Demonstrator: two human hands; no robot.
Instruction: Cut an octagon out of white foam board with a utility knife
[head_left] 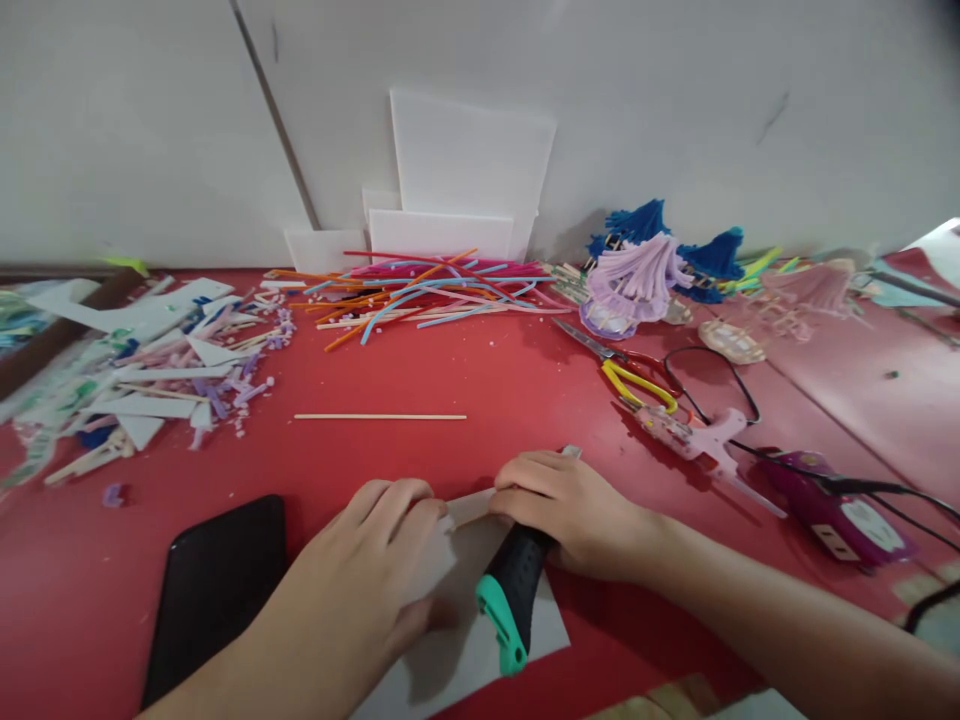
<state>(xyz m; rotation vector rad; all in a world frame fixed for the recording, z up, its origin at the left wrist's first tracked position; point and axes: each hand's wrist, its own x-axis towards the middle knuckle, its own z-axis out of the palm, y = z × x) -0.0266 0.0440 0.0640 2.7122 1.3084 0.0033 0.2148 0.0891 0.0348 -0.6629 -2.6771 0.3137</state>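
Note:
On the red table lies a white sheet, partly under both hands. My left hand is over its left part with curled fingers, gripping something small and pale at its edge that I cannot make out. Closed round a black and green utility knife, my right hand rests at the sheet's upper edge. The knife's green end points toward me. A short light stick shows between the two hands. Beyond them a thin wooden stick lies flat.
A black phone lies at left, near a pile of scraps. Pipe cleaners and white boards are at the back. At right are scissors, a pink glue gun, a magenta power strip and small fluffy models.

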